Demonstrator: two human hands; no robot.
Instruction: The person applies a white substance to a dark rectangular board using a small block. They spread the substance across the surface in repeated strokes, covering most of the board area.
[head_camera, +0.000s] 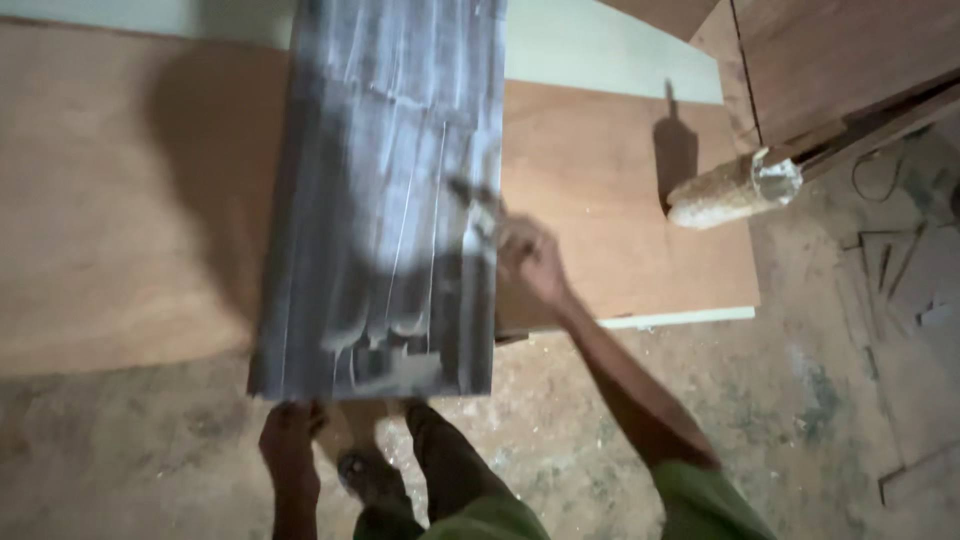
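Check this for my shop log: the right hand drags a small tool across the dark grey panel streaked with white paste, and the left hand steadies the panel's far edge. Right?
Not quite. In the head view the left hand holds the near edge of the dark grey panel, closest to the person, not the far one. The right hand does work a small tool at the panel.

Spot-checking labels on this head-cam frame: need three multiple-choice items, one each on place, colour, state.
1. Where does the dark grey smeared panel lie?
A. on the brown plywood sheet
B. flat on the floor
C. against a wall

2. What colour is the panel's streaky coating?
A. red
B. whitish
C. green

3. What is the right hand doing?
A. hanging free
B. holding a blurred tool at the panel's edge
C. gripping the crusted bottle

Key: 1 A, plywood shows on both sides; 2 B, pale streaks run lengthwise; 3 B, the hand meets the right edge.
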